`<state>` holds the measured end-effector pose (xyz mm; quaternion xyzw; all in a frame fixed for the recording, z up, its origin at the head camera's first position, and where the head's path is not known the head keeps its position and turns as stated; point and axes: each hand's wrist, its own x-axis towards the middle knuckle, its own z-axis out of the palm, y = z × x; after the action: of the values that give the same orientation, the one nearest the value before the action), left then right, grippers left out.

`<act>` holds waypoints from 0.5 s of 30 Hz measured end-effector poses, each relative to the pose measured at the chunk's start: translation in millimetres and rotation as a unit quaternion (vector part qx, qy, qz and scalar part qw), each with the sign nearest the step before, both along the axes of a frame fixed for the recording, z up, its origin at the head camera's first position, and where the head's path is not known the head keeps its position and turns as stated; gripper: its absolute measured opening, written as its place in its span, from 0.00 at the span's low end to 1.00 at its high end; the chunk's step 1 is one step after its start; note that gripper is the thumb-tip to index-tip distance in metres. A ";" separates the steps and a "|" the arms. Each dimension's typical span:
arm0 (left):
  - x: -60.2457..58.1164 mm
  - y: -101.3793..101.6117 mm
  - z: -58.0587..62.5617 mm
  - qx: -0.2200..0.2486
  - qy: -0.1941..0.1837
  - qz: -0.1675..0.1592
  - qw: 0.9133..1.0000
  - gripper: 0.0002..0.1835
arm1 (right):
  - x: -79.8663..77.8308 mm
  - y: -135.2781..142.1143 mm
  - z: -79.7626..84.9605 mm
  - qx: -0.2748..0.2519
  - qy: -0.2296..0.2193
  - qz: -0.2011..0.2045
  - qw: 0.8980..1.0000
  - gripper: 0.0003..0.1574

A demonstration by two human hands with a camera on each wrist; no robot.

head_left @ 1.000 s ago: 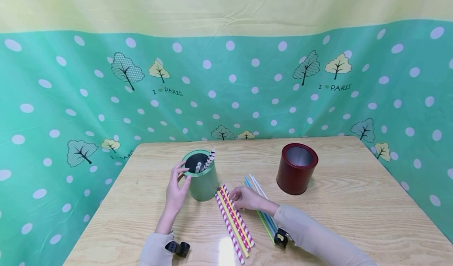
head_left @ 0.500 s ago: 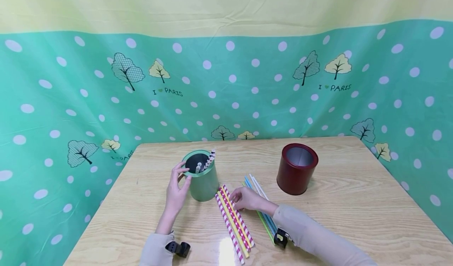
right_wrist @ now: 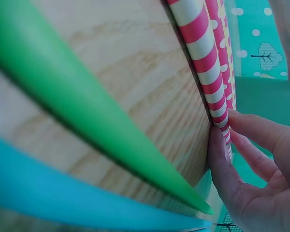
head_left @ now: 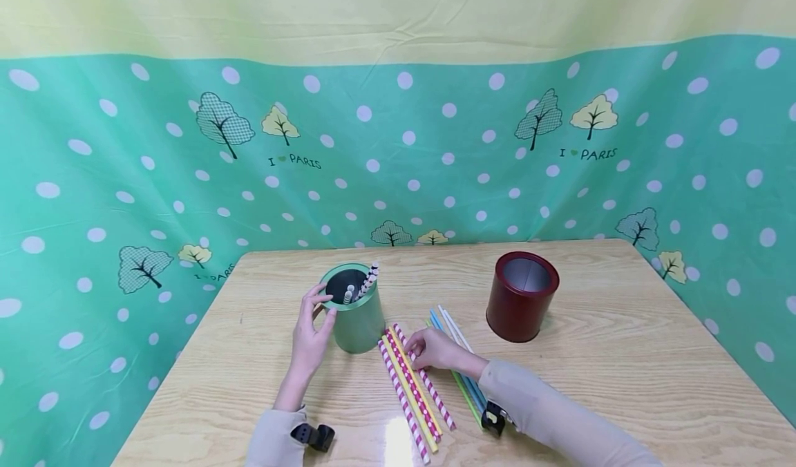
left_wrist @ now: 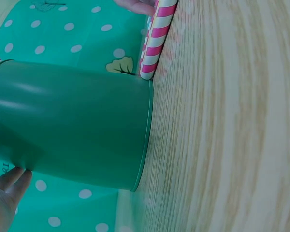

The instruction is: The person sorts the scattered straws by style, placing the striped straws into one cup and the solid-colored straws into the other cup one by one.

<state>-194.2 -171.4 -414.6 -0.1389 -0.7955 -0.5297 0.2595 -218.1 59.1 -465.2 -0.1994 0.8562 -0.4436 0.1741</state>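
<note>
A green can (head_left: 361, 325) stands upright on the left of the table, with black-and-white patterned paper straws (head_left: 370, 280) leaning inside it. My left hand (head_left: 309, 339) grips its near left rim, fingers over the edge and thumb on the outer wall. To the right of the can lies a row of paper straws: pink-striped, dotted and yellow (head_left: 426, 434). With thumb and index finger, my right hand (head_left: 434, 348) pinches the rightmost pink-and-white striped straw (right_wrist: 210, 72); it lies on the table, slightly fanned away from the row at its near end.
Thin plain straws, green (head_left: 466, 402), blue and white (head_left: 456, 325), lie under and beside the right forearm. A dark red can (head_left: 519, 313) stands upright farther right. A polka-dot cloth (head_left: 398, 156) hangs behind the wooden table (head_left: 622, 356).
The near end of the rightmost striped straw has swung right, away from the row, in the right hand's pinch. The left hand and green can have stayed still.
</note>
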 end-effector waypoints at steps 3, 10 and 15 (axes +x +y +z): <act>-0.1 -0.1 -0.2 0.001 0.002 0.001 1.000 0.12 | 0.3 0.0 0.2 0.010 0.010 0.001 1.000 0.15; 0.1 -0.3 0.1 0.001 0.001 0.002 1.000 0.12 | 2.2 0.3 0.2 0.028 0.027 0.004 0.999 0.16; 0.3 -0.4 0.0 0.001 -0.001 0.001 1.000 0.12 | 4.2 0.7 1.3 0.031 0.037 0.006 0.999 0.16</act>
<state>-193.9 -171.8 -414.6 -0.1371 -0.7956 -0.5299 0.2597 -214.0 59.8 -463.9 -0.2146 0.8744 -0.4081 0.1513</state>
